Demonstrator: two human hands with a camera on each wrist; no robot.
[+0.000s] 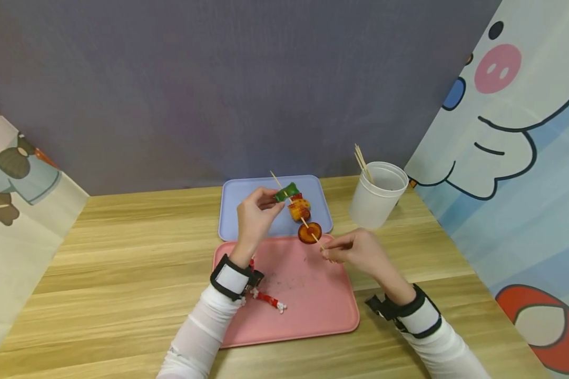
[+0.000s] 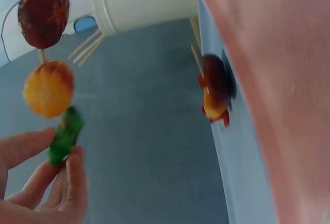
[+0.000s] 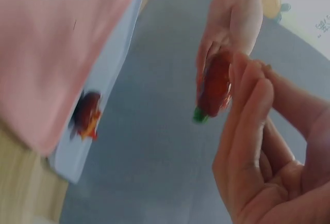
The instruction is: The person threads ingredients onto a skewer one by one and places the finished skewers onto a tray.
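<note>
Above the trays, my two hands hold one wooden skewer [image 1: 276,179] between them. It carries a green pepper-like piece [image 1: 286,193], a yellow corn-like piece [image 2: 49,89] and a round brown mushroom-like slice [image 1: 309,233]. My left hand [image 1: 257,215] pinches the green piece between thumb and fingers, at the skewer's far end. With thumb and fingertips, my right hand [image 1: 360,253] pinches the near end, just below the brown slice. A second loaded skewer [image 2: 215,82] lies on the blue tray [image 1: 232,210], its pieces partly hidden behind the held one in the head view.
A pink tray [image 1: 313,310] lies in front of the blue one, with red-and-white pieces [image 1: 267,299] on its left side, partly covered by my left wrist. At the back right stands a white tub [image 1: 376,202] with several bare skewers [image 1: 362,162]. A grey panel [image 1: 246,95] rises behind the wooden table [image 1: 123,273].
</note>
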